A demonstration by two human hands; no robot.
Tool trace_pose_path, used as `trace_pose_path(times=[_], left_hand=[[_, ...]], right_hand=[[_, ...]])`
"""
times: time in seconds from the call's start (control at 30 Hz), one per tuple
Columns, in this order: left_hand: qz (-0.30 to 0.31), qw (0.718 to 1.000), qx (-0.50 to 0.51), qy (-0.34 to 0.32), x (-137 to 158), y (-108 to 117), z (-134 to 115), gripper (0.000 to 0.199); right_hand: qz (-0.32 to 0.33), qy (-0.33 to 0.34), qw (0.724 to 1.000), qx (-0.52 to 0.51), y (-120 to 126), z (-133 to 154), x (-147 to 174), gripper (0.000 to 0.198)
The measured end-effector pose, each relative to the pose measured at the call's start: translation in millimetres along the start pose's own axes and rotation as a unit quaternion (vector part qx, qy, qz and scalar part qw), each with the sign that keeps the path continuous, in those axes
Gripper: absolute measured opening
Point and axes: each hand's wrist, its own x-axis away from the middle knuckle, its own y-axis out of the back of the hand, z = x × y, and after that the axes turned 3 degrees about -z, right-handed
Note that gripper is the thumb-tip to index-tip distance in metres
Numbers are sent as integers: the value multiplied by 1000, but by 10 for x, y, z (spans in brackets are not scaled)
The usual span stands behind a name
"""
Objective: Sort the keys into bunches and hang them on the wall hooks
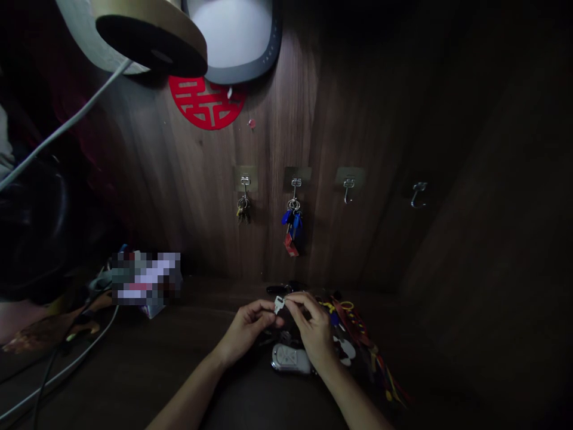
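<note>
My left hand (245, 330) and my right hand (313, 325) meet over a dark wooden surface and both pinch a small white key tag (279, 305) between their fingertips. Below them lies a silver remote fob (290, 359). On the wood wall above are several metal hooks: one carries a dark key bunch (243, 210), the one beside it a bunch with blue keys and a red tag (292, 226), and two hooks (348, 188) to the right hang bare.
Colourful lanyards and straps (358, 334) lie right of my hands. A red paper cutout (206, 103) and a round lit mirror (235, 36) are on the wall. White cables (67, 364) and clutter sit at left.
</note>
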Motion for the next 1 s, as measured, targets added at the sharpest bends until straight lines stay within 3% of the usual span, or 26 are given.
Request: trace_pose_path(times=[0.5,0.8,1.0], left_hand=[[0,1000,-20,3,-3,36,31,28],[-71,979,-152,-116,43,13,-48,26],[-83,969,-196,-122,33,19,-22,19]], right_hand=[[5,4,1000,-6,-4,32,5,14],[39,46,998,27,-47,50,58,13],[46,68,996,39,-77,52,78,13]])
